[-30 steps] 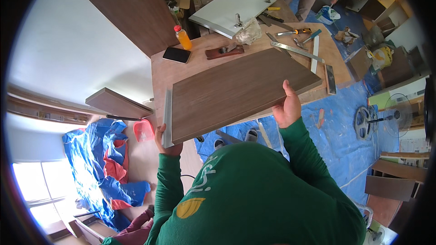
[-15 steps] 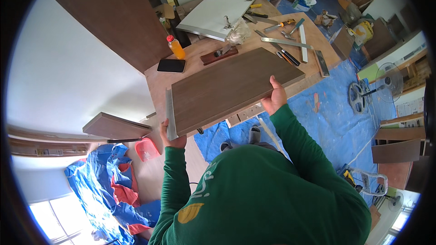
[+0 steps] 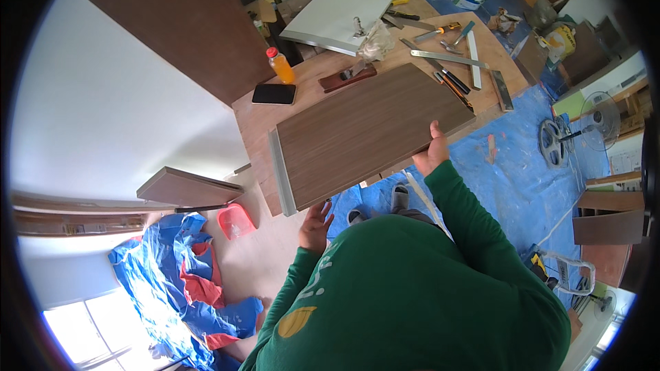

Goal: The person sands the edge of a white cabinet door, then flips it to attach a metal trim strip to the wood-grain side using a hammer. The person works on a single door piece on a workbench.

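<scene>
The right hand (image 3: 432, 153) is clamped on the near edge of a dark wood-grain panel (image 3: 368, 130), thumb lying on top of the board and the other fingers hidden beneath it. The left hand (image 3: 315, 228) sits under the panel's near-left corner with its fingers spread apart; whether it touches the underside cannot be told from here. The panel lies flat over the near part of the table (image 3: 256, 122), its near edge jutting out past the table toward the person, and a pale grey strip runs along the side above the left hand.

Beyond the panel from the right hand lie long metal rulers (image 3: 450, 59) and pencils (image 3: 452, 86), with a hammer (image 3: 436, 30) further off. Beyond it from the left hand are a black phone (image 3: 273, 94), an orange-drink bottle with a red cap (image 3: 281, 66) and a brown hand plane (image 3: 347, 77). Further still, a white panel (image 3: 335, 17) rests at the table's far end. Below and to the left of the left hand, a crumpled blue tarpaulin (image 3: 168, 282) covers the floor beside a small red dustpan (image 3: 236, 220).
</scene>
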`<state>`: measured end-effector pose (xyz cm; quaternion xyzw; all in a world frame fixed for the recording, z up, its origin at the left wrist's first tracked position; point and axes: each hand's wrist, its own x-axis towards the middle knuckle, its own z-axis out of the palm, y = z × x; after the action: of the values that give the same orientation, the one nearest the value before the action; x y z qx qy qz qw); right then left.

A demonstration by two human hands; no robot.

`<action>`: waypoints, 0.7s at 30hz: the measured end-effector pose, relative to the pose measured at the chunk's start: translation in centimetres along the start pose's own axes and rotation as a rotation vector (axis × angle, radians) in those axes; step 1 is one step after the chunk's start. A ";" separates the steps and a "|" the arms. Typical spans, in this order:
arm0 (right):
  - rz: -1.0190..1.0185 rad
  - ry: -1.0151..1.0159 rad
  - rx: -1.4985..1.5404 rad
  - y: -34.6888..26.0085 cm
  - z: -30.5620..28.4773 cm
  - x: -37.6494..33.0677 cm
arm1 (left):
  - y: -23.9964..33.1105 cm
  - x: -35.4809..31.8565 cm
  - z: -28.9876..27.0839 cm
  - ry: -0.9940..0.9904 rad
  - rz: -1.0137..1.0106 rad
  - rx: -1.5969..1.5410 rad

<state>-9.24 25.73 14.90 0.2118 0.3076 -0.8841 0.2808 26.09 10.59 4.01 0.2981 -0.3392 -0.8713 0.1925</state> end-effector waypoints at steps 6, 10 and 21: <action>0.009 0.047 -0.036 -0.2 -0.6 -0.1 | -2.8 3.3 -0.5 0.132 0.092 0.441; -0.012 -0.040 -0.086 -0.6 -1.1 0.2 | -3.5 4.1 0.1 0.054 0.294 0.623; -0.136 0.093 -0.960 -6.4 -9.2 -1.8 | -1.1 2.8 5.0 0.198 0.281 0.504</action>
<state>-10.00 36.69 11.96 0.0772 0.7060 -0.6484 0.2742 20.58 12.25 5.07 0.3699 -0.5621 -0.6913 0.2632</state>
